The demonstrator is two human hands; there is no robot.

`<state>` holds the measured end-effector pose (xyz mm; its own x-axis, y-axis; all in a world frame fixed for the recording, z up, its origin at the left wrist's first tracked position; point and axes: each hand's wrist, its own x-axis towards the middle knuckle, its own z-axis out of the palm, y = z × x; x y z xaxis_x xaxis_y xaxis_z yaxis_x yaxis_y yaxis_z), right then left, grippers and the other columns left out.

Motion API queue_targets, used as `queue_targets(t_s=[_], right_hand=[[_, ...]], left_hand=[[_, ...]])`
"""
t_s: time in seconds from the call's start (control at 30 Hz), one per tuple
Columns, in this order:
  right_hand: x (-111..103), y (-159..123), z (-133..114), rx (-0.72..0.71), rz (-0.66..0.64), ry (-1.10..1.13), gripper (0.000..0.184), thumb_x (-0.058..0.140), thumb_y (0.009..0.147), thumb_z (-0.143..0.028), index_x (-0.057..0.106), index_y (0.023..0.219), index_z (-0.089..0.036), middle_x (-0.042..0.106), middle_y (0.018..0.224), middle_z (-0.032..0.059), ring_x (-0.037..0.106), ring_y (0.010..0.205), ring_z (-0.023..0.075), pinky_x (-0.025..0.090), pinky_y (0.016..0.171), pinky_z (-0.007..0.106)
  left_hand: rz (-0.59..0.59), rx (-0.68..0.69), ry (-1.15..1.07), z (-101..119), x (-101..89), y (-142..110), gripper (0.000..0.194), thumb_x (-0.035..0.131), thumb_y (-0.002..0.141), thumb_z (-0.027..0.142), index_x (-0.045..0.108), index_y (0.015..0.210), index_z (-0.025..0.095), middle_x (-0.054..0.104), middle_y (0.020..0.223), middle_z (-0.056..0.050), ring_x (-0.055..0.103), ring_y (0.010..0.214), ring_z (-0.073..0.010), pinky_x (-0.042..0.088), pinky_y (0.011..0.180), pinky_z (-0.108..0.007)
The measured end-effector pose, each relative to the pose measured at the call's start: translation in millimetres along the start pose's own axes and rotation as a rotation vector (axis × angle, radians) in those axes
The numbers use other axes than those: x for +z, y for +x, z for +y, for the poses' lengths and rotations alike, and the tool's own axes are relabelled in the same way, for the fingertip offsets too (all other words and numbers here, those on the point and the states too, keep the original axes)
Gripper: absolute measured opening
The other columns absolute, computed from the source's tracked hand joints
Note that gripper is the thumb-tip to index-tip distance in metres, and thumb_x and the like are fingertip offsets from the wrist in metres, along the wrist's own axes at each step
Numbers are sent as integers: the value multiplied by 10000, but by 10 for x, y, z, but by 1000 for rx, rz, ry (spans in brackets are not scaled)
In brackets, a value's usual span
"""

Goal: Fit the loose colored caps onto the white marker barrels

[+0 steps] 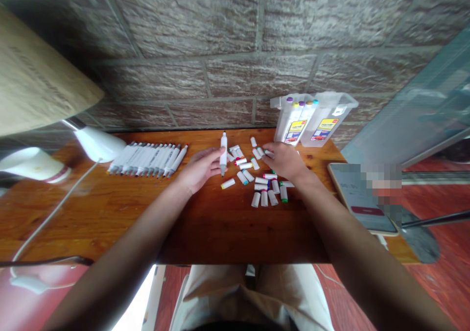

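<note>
Now the left hand (pixel 201 168) has grip closed around one marker (pixel 223 153); right hand (pixel 288 160) is at caps (pixel 256 153), its grip I cannot tell.

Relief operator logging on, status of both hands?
Left hand: holding capless marker upright. Right hand: at scattered caps, grip unclear. Loose caps between hands; clear cases stand behind right hand.

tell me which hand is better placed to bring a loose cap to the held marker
Right, I'd judge. The right hand is down among the loose caps, its fingertips at one of them, while the left hand is taken up holding the marker.
</note>
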<state>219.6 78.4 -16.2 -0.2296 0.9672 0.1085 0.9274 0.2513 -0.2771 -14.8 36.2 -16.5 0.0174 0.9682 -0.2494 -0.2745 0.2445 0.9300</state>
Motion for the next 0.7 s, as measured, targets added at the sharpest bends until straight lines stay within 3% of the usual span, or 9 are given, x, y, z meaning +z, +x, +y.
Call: queue_targets(t_s=[0.13, 0.37, 0.47, 0.57, 0.7], right_hand=[[5, 10, 2, -16, -10, -8, 240, 605, 909, -213, 780, 1066, -257, 792, 1029, 63, 724, 965, 228, 524, 848, 283], [-49, 30, 59, -5, -30, -53, 194, 584, 894, -166, 772, 854, -181, 773, 889, 117, 718, 878, 248, 503, 779, 294], [-76, 14, 39, -32, -19, -43, 228, 539, 930, -173, 758, 863, -170, 766, 910, 120, 705, 866, 231, 490, 762, 281], [-60, -4, 6, -130, 4, 99, 225, 531, 957, -203, 753, 953, -166, 764, 942, 91, 691, 837, 199, 490, 765, 265], [19, -30, -60, -255, 66, 404, 209, 643, 891, -191, 723, 1080, -153, 757, 1048, 73, 687, 826, 169, 509, 805, 269]], left_hand=[[21, -9, -22, -8, 0, 11, 331, 888, 664, 369, 715, 842, 149, 732, 811, -44, 681, 729, -149, 571, 728, -291], [51, -13, -50, 7, 39, 5, 290, 873, 678, 327, 693, 826, 154, 720, 783, -30, 662, 693, -137, 554, 717, -285], [70, -18, -94, 14, 35, 16, 291, 870, 671, 314, 689, 836, 158, 713, 774, -14, 651, 672, -125, 544, 706, -280], [96, -19, -119, 10, 10, 40, 296, 867, 668, 317, 688, 846, 163, 713, 773, -4, 641, 659, -111, 533, 704, -268], [99, 14, -146, 3, -19, 64, 290, 855, 680, 333, 684, 849, 170, 719, 804, -1, 644, 681, -107, 536, 723, -267]])
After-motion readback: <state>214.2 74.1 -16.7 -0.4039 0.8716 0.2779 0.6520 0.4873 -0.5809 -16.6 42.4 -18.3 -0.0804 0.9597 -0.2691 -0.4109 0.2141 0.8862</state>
